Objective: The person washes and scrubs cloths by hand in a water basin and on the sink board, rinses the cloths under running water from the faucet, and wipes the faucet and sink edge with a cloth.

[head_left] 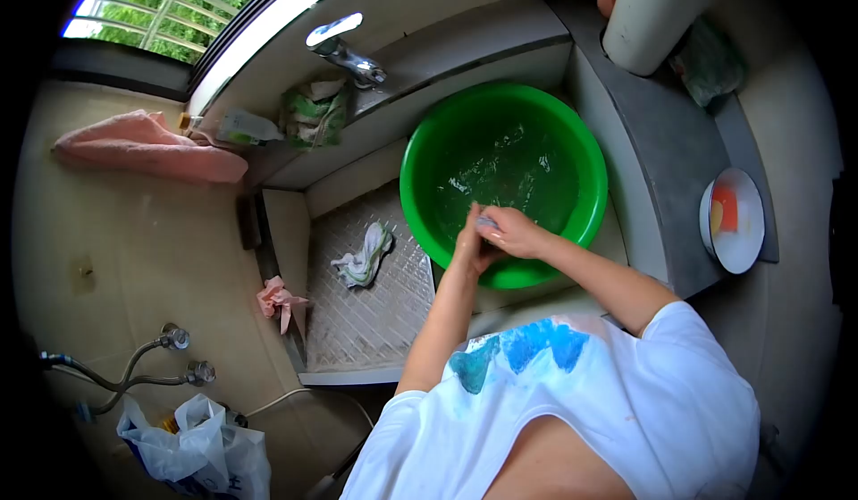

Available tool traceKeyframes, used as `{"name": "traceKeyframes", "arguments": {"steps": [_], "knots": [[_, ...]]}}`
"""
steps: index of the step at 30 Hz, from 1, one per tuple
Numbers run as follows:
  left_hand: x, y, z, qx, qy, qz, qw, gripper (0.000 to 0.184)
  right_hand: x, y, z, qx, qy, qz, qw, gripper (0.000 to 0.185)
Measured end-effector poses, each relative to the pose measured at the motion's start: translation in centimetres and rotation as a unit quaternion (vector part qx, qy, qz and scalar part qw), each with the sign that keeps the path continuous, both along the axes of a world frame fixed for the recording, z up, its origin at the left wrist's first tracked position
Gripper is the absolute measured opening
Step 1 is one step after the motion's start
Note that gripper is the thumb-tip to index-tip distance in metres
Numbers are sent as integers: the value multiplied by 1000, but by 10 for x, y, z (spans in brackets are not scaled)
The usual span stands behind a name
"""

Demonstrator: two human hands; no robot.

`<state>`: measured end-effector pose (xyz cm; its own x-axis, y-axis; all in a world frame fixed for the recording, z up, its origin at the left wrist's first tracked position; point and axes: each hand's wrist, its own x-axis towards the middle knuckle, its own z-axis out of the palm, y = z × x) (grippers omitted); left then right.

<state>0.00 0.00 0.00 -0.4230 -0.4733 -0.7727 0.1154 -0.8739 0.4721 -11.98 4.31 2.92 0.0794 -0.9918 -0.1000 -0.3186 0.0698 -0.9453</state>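
A large green basin with water in it stands in the sink. Over its near edge my left hand and my right hand are pressed together, both closed. Between them shows a bit of something small and pale; its kind I cannot make out, and the fingers hide most of it. To the left of the basin, a crumpled white cloth piece with green edging lies on a ridged washboard surface.
A chrome tap stands behind the basin, beside a green-and-white rag and a clear bottle. A pink towel hangs left. On the right ledge are a white bowl and a thick pipe.
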Motion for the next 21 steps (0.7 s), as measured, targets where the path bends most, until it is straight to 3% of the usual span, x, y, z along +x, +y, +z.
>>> {"name": "traceKeyframes", "arguments": {"steps": [1,3,4,5,6,8,9,12,13,15,17,18,20,21], "knots": [[4,-3,-10,11,58,57,997,57,4,-3,25,-27,-12,20,999,28],[10,-7,-29,-22,145,72,987,52,25,-4,47,-77,-30,52,995,24],[8,-13,-33,-49,184,64,980,50,24,-5,44,-216,116,36,969,15],[11,-5,-36,-41,252,65,965,49,30,-1,40,-339,247,20,908,12],[6,1,-35,-37,256,67,964,49,25,0,36,-336,252,23,907,12],[0,14,-9,61,302,79,948,44,13,-3,27,-187,177,-85,963,24],[-23,22,38,2,70,97,993,40,7,-11,19,-137,183,-108,968,25],[-11,31,35,-89,41,-70,993,41,-30,-32,-7,-3,210,-160,965,31],[-6,30,41,-103,90,-84,987,38,-45,-33,-29,11,218,-171,961,33],[-10,34,57,-221,-27,-80,972,33,-67,-26,-52,4,148,-241,959,37],[5,26,40,-332,-54,-83,938,26,-83,-22,-52,87,-12,-231,969,36],[14,21,30,-326,-83,-64,940,24,-83,-19,-44,89,-11,-230,969,36],[17,16,53,-303,-138,-37,942,20,-82,-17,-9,91,-286,-171,938,27],[17,16,57,-307,-147,-19,940,18,-82,-17,5,89,-286,-170,939,27]]}}
